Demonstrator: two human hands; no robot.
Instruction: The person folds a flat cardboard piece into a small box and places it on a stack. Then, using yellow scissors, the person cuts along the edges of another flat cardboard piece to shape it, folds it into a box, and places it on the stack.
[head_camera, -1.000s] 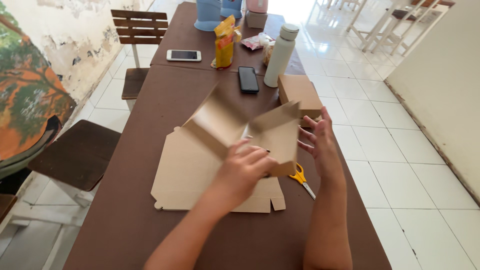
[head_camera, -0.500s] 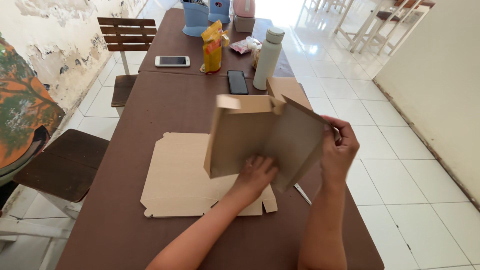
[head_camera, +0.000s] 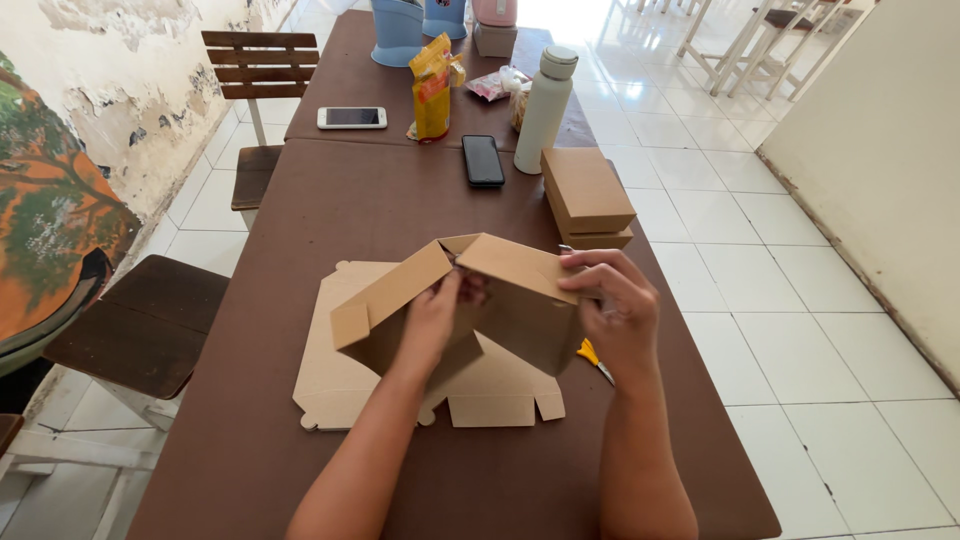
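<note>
A half-folded brown cardboard box is held just above the brown table. My left hand reaches into its open underside and presses a panel from inside. My right hand grips the box's right wall from outside, fingers curled over the top edge. One long flap sticks out to the lower left. Beneath the box lies a flat die-cut cardboard sheet.
Two closed cardboard boxes are stacked behind. Yellow-handled scissors lie by my right wrist. A black phone, white phone, white bottle, yellow snack bag and blue containers sit farther back. Wooden stools stand left.
The box was held upright and open half a second ago; it has been tipped down and folded into a boxier shape, with my left hand moved inside it.
</note>
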